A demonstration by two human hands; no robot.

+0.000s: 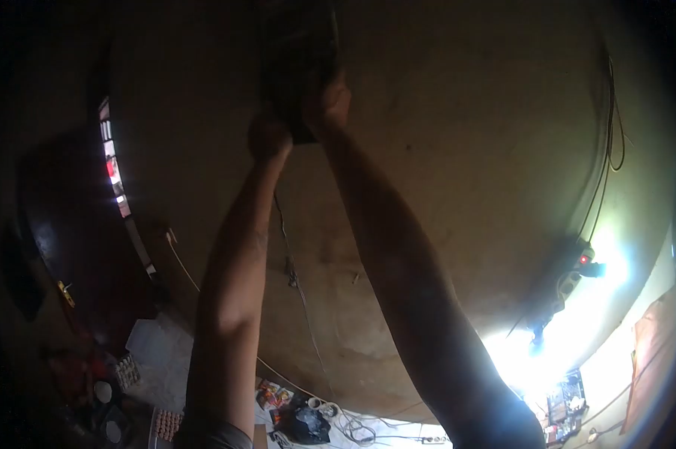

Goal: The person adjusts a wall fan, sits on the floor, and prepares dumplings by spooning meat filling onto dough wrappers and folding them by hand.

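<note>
Both arms reach up along a brown wall. A dark, flat, boxy object [299, 60] is held up against or close to the wall at the top middle; its details are lost in shadow. My right hand [332, 102] is closed on its lower right side. At its lower left corner is my left hand [270, 139], dark and blurred, its fingers hidden in shadow. A thin cable [300, 295] hangs down the wall below the object.
A dark door [91, 247] stands ajar at left. Lower left are a clear plastic bin [148, 341] and egg trays [166, 425]. A black bag [309, 426] and cables lie at bottom centre. Bright lamps [536, 352] and hanging cables [613, 120] are at right.
</note>
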